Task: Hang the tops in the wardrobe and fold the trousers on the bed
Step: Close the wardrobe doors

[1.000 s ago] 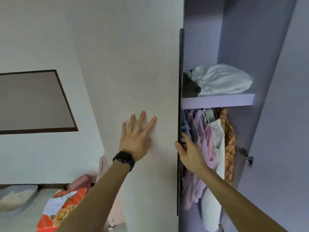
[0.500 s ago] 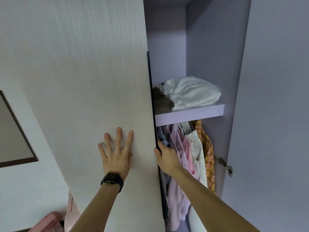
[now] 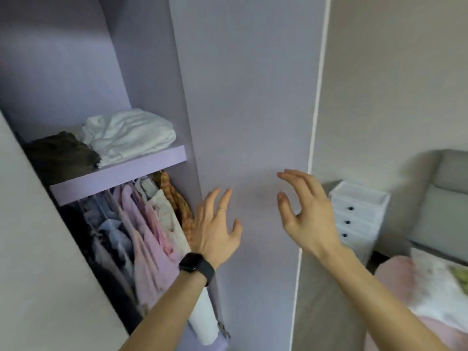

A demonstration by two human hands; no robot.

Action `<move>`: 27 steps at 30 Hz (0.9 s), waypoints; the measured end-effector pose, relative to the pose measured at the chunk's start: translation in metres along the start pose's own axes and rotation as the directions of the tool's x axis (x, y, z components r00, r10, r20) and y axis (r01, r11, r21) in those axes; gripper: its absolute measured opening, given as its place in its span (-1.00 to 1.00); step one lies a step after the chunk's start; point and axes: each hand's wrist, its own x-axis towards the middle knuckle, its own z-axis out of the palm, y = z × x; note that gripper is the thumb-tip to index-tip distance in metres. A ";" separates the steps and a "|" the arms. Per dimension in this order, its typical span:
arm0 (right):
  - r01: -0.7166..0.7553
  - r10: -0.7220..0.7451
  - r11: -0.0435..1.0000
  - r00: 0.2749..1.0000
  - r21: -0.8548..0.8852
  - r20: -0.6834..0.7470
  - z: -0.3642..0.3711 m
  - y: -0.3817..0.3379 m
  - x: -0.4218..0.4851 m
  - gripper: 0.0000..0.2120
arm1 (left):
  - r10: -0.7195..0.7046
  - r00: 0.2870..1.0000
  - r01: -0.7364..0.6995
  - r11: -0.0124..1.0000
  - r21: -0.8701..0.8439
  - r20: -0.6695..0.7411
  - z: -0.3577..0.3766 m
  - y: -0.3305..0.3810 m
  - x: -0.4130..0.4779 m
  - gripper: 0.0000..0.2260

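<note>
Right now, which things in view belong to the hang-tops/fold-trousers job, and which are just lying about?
Job: wardrobe, hanging clothes, bed, left hand, right hand, both empty.
Lying about: white folded cloth and dark cloth on the shelf, white drawer unit.

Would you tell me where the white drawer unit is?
Head view, right side: the drawer unit stands beside the grey headboard, behind the right hand.

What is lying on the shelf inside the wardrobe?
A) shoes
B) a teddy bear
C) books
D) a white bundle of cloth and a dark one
D: a white bundle of cloth lies beside a dark bundle on the purple shelf, just above the hanging clothes.
</note>
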 end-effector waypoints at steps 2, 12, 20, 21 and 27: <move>-0.098 0.100 0.995 0.993 0.033 -0.064 -0.022 0.022 0.006 -0.65 | 0.004 0.999 0.004 0.987 -0.158 0.052 0.027 0.033 0.005 -0.37; -0.345 0.261 0.895 0.919 0.283 0.295 -0.039 0.068 0.041 -0.69 | -0.089 0.986 0.141 0.895 -0.424 0.139 0.094 0.099 0.001 -0.20; -0.143 0.040 0.834 0.979 0.533 0.200 0.002 0.005 0.012 -0.75 | -0.123 0.991 0.134 0.961 -0.242 0.061 0.031 0.041 -0.047 -0.21; -0.091 -0.007 0.827 0.985 0.555 0.172 0.012 -0.006 0.009 -0.70 | -0.131 0.989 0.141 0.972 -0.190 0.068 0.017 0.030 -0.053 -0.24; 0.130 -0.271 0.801 0.949 0.585 0.161 0.101 -0.086 0.007 -0.34 | -0.400 0.915 0.399 0.916 -0.035 -0.052 -0.061 -0.032 -0.109 -0.60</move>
